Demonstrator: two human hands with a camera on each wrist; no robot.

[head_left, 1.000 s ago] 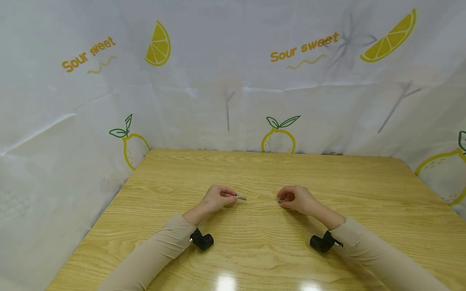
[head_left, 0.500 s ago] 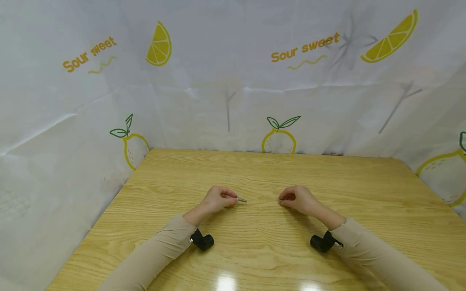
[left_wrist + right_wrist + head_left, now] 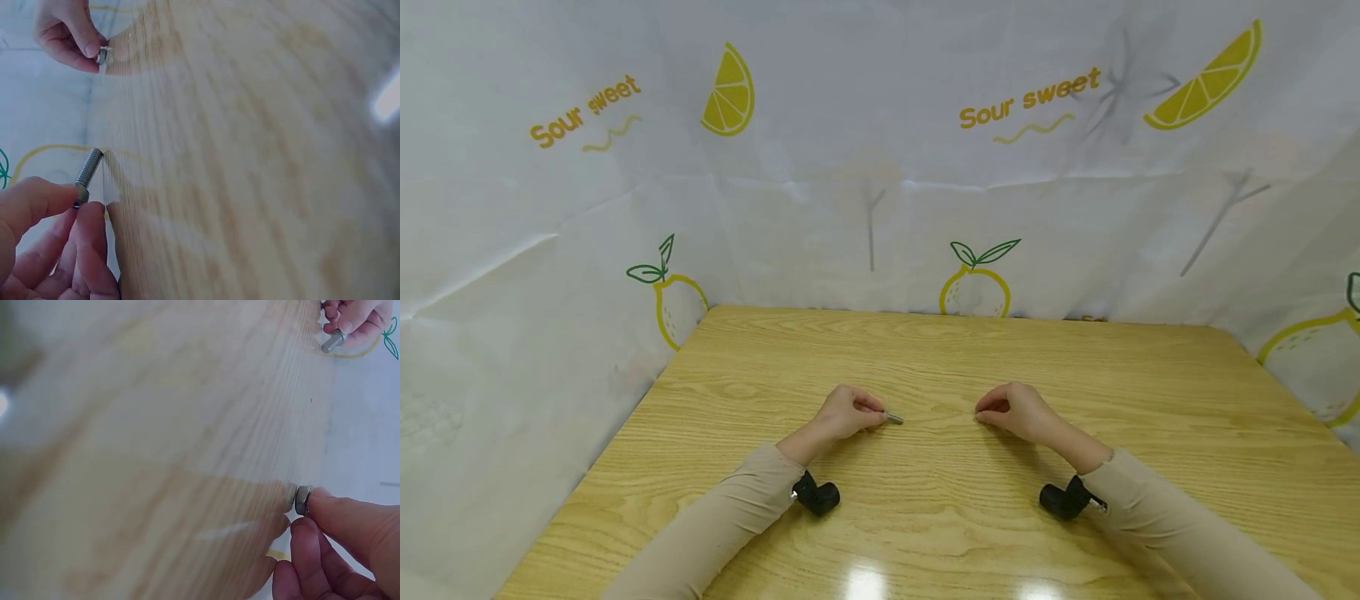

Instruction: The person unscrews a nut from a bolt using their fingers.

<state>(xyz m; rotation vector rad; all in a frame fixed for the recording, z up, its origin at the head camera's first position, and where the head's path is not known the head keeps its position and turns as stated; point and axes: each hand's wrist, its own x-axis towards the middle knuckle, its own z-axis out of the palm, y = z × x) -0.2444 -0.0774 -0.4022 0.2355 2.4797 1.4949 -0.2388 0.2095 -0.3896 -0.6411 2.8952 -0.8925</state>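
— Two hands rest on the tabletop [image 3: 1075, 375], well apart. From my feed, the left hand [image 3: 844, 412] has dipped since a second ago, so its bolt [image 3: 894, 418] now nearly touches the wood.

— And its axis?

— Lengthwise toward three o'clock, threaded tip facing the right hand [image 3: 1017, 412], which pinches a nut [image 3: 303, 500]. I'd judge the two parts not yet joined.

Nut [image 3: 302, 499] in right-hand [image 3: 340, 550] pinch above table [image 3: 156, 456]
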